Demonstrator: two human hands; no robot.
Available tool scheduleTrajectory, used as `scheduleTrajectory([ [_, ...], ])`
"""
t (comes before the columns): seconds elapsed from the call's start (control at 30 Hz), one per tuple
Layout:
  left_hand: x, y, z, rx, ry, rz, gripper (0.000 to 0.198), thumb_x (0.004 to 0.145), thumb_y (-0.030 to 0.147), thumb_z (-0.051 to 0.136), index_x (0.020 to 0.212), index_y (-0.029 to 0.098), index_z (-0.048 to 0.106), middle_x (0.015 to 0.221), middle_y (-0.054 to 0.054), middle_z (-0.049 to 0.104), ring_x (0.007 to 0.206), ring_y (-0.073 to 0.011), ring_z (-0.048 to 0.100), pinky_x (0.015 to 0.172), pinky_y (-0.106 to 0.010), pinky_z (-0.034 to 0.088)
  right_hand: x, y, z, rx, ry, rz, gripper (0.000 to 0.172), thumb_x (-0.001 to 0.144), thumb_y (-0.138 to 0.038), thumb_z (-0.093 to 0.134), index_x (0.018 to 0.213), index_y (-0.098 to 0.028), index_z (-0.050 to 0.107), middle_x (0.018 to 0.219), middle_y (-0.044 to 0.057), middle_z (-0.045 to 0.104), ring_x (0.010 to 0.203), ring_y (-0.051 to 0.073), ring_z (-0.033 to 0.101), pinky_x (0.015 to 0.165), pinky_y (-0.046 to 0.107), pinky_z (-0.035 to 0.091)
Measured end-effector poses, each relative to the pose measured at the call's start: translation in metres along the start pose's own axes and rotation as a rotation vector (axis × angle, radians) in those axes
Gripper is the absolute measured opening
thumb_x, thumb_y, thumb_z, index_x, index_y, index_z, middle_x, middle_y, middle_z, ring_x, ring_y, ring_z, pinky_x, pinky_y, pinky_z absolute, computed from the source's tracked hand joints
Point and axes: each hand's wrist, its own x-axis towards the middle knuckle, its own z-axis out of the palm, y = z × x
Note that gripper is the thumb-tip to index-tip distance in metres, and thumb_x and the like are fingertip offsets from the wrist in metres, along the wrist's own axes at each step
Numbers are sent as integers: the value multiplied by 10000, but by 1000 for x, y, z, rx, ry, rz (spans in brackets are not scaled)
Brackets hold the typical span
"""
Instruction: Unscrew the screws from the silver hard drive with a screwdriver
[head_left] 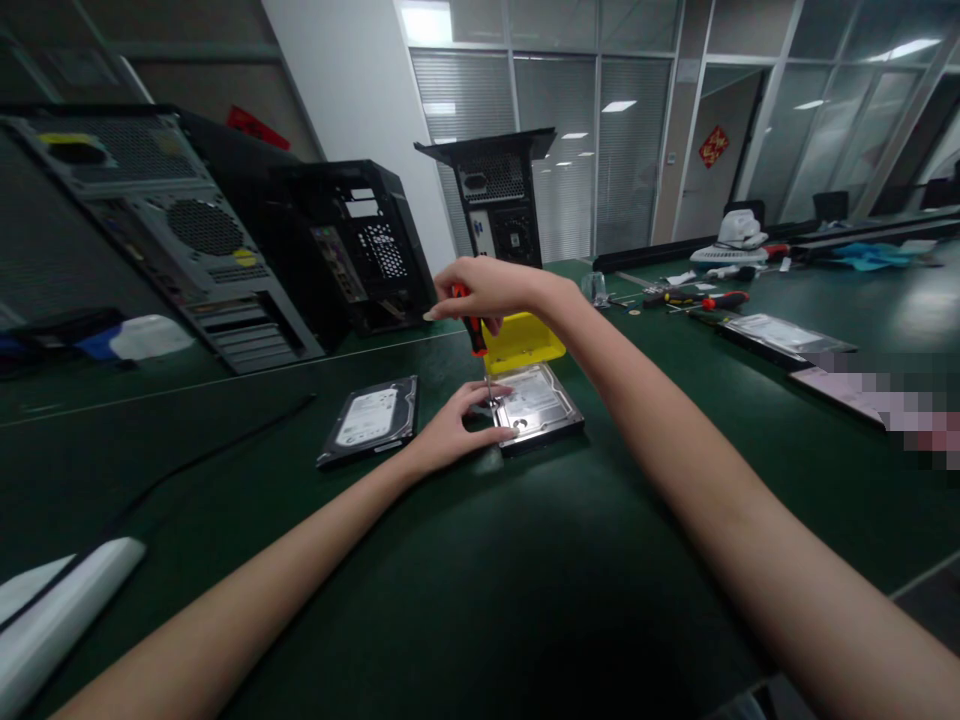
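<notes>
A silver hard drive [538, 400] lies flat on the green table. My left hand [457, 430] grips its left side, thumb on the near edge and fingers toward the far edge. Above it, my right hand [480, 290] is wrapped round the red and black handle of a screwdriver [474, 330]. The screwdriver stands nearly upright, its shaft reaching down to the drive's left part near my left fingers. Exactly where the tip sits is too small to tell. Just behind the drive is a yellow tray [525, 343] with small bits in it.
Left of my hand lies another hard drive [371, 418] with a white label. Computer cases [225, 230] stand along the back left. Pliers [705, 300] and other tools are at the right, near a further drive [780, 335]. A black cable [217, 455] crosses the left side.
</notes>
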Motion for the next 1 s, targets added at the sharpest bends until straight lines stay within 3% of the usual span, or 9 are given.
scheduleTrajectory([
  [0.17,1,-2,2,4,7,5,610,733,534,671,1271,272,555,1358,-68,432,1230,-289,467,1086,-444,351,-1,-4,0,-13,22,41,199,902,-265,380,833,-113,488,772,56,548,534,60,479,497,173,374],
  [0.43,2,-4,2,-8,6,20,596,734,538,671,1256,273,562,1343,-66,438,1211,-288,482,1071,-456,375,0,-1,-1,-26,-17,60,122,864,-160,386,937,-124,477,816,59,548,515,61,482,497,185,388],
  [0.7,0,-6,5,-15,16,27,591,737,542,660,1262,291,556,1345,-57,435,1199,-283,483,1063,-455,375,-1,-2,2,6,-13,-5,80,890,-208,472,904,-129,466,694,18,502,554,71,486,489,163,361],
  [1.0,1,-7,6,3,20,32,604,737,536,663,1276,288,550,1337,-62,443,1232,-292,455,1077,-454,350,-4,-3,2,23,4,20,191,898,-292,520,837,-134,433,707,13,499,570,62,486,492,154,330],
])
